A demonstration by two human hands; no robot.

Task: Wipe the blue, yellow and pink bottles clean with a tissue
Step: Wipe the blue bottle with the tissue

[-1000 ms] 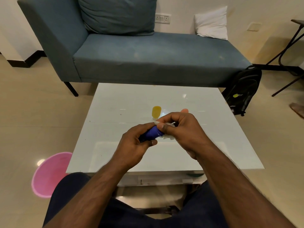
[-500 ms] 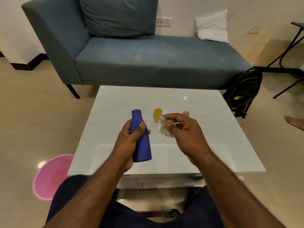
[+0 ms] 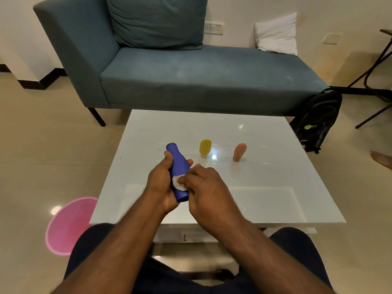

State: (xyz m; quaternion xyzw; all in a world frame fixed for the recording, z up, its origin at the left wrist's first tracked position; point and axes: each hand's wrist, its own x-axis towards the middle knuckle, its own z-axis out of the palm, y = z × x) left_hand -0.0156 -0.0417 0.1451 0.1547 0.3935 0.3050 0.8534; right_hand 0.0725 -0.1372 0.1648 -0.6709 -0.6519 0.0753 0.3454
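My left hand grips the blue bottle around its body, holding it tilted above the white table, neck pointing away from me. My right hand presses a small white tissue against the lower part of the blue bottle. The yellow bottle stands on the table just beyond my hands. The pink bottle stands to its right, apart from it.
A pink bin sits on the floor left of the table. A blue couch runs behind the table. A black backpack leans at the couch's right end. A person's bare foot shows at the right edge.
My left hand turned the blue bottle upright and tilted it. My right hand pulled away with the tissue, then came back onto the bottle's lower body. The pink bottle came into view.
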